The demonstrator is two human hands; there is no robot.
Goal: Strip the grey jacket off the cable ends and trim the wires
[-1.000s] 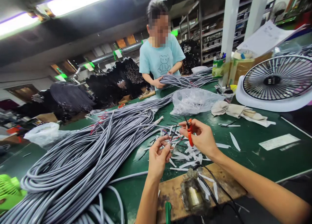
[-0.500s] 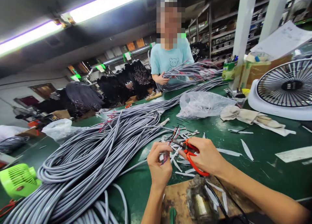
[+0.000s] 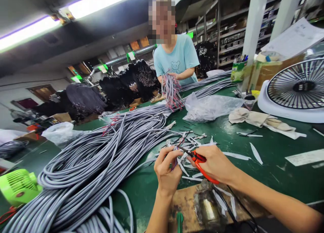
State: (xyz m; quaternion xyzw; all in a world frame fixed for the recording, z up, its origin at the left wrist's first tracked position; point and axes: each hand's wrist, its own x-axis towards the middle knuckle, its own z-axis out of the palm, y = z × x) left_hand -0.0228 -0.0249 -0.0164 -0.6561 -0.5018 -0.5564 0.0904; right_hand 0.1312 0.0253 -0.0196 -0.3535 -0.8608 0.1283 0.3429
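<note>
My left hand (image 3: pixel 167 172) is closed around the stripped end of a grey cable, and thin coloured wires (image 3: pixel 174 163) show between its fingers. In my right hand (image 3: pixel 217 163) are red-handled scissors (image 3: pixel 201 162), their dark blades pointing left at the wire tips by my left fingertips. Whether the blades touch a wire is too small to tell. White strips and dark wire scraps (image 3: pixel 187 169) lie on the table just beyond both hands. A large coiled bundle of grey cables (image 3: pixel 101 158) spreads to the left of my left hand.
Across the green table (image 3: pixel 268 179), a person (image 3: pixel 174 59) holds a bunch of cable ends (image 3: pixel 172 91). A clear plastic bag (image 3: pixel 210 108), gloves (image 3: pixel 265 121) and a fan (image 3: pixel 301 87) sit to the right. Nearest me, a stained board (image 3: pixel 184 201) carries a metal device (image 3: pixel 209 207).
The scissors' blades have come closer together at the wires. Across the table, the person has turned the cable bunch so its ends hang toward me. My hands have barely shifted.
</note>
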